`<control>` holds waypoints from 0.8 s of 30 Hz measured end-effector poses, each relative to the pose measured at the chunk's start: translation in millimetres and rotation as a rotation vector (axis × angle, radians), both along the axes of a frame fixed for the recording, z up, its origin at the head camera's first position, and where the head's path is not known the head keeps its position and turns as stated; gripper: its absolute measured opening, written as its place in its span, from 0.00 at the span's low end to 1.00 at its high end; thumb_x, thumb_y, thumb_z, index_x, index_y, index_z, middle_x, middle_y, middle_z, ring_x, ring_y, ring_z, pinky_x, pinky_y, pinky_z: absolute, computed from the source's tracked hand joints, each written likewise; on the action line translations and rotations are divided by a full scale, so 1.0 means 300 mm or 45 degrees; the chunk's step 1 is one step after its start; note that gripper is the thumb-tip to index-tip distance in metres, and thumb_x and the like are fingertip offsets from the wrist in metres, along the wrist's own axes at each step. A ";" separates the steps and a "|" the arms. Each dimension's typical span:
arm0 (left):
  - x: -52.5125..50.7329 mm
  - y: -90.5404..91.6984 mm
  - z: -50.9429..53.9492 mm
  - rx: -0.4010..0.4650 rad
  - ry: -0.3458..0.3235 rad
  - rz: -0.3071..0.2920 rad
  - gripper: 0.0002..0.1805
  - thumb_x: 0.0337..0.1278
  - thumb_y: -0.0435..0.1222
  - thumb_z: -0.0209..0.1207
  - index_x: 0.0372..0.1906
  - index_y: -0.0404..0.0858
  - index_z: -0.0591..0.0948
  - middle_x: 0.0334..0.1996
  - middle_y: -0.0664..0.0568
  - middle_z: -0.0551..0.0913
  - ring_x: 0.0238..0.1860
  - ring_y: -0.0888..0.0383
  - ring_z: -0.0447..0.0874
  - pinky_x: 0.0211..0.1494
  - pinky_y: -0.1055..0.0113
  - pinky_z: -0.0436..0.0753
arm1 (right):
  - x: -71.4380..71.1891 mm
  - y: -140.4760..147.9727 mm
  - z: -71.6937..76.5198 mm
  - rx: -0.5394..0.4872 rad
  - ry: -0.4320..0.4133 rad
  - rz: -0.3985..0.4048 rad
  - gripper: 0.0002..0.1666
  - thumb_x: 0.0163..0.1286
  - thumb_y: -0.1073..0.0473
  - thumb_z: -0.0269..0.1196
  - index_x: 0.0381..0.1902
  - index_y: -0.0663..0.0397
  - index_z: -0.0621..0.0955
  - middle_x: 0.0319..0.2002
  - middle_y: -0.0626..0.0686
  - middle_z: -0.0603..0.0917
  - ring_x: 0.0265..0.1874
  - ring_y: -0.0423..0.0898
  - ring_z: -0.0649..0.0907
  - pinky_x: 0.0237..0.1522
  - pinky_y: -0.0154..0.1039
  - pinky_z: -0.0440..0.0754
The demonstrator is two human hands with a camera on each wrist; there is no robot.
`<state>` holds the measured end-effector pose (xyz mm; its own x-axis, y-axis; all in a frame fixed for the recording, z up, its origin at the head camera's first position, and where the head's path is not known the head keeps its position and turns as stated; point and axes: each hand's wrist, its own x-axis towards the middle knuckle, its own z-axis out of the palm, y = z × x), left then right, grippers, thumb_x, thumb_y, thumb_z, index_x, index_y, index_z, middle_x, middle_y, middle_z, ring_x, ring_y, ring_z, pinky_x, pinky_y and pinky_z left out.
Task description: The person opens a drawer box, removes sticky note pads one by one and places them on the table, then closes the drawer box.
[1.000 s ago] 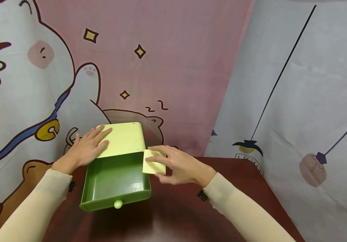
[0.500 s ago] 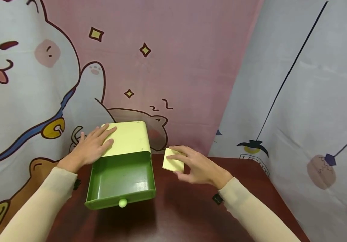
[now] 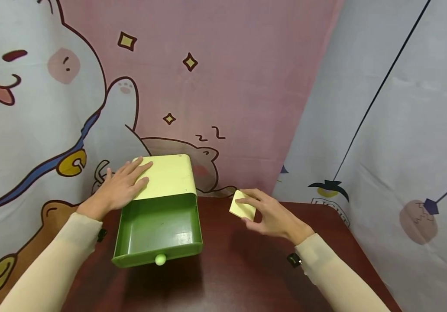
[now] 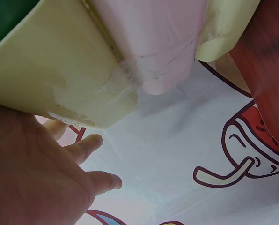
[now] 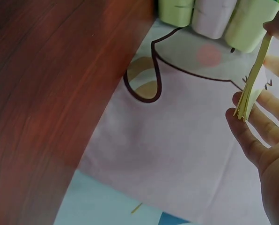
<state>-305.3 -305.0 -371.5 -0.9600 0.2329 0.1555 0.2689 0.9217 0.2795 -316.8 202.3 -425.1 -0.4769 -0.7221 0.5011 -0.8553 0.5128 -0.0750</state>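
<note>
A small drawer cabinet (image 3: 169,175) with a pale yellow top stands towards the left of the table. Its green drawer (image 3: 161,232) is pulled out, the bare bottom visible, a round light-green knob (image 3: 160,259) on its front. My left hand (image 3: 120,186) rests on the cabinet's top left edge, fingers spread. To the right of the cabinet, above the table, my right hand (image 3: 274,214) pinches a pad of yellow sticky notes (image 3: 243,205) by its edges. In the right wrist view the pad's sheets (image 5: 252,77) fan slightly at one end.
Both wrist views show the cabinet's stacked tiers, with a pink tier (image 4: 153,42) between yellow ones. The dark red wooden table (image 3: 227,277) meets a pink cartoon-printed cloth (image 3: 247,86) behind and a pale cloth (image 3: 395,130) at right.
My right hand has carried the sticky-note pad rightward, from beside the drawer's right edge to well apart from it. My left hand stays on the cabinet; the head view has shifted slightly.
</note>
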 end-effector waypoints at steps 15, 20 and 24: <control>0.003 0.002 0.001 -0.006 -0.012 0.002 0.40 0.97 0.64 0.34 0.99 0.56 0.53 0.99 0.39 0.44 0.96 0.21 0.43 0.84 0.06 0.32 | -0.058 0.142 -0.060 -0.042 -0.081 -0.171 0.32 0.73 0.55 0.81 0.73 0.51 0.89 0.75 0.62 0.86 0.63 0.59 0.92 0.55 0.54 0.95; 0.007 0.001 0.004 0.001 -0.011 0.005 0.40 0.97 0.64 0.34 0.99 0.55 0.53 0.99 0.40 0.43 0.96 0.21 0.42 0.85 0.06 0.31 | -0.084 0.176 -0.074 -0.095 -0.122 -0.228 0.32 0.73 0.55 0.81 0.72 0.54 0.89 0.74 0.64 0.86 0.61 0.60 0.92 0.54 0.54 0.93; 0.006 0.002 0.003 0.000 -0.011 0.003 0.40 0.97 0.64 0.34 0.99 0.56 0.53 0.99 0.40 0.43 0.96 0.21 0.42 0.85 0.06 0.31 | -0.097 0.202 -0.097 -0.116 -0.126 -0.273 0.29 0.71 0.56 0.81 0.67 0.57 0.90 0.74 0.66 0.87 0.61 0.62 0.92 0.51 0.54 0.92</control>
<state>-303.4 -304.4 -370.7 -0.9619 0.2303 0.1471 0.2640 0.9225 0.2817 -345.9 263.0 -454.3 -0.6641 -0.5534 0.5028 -0.7141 0.6687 -0.2072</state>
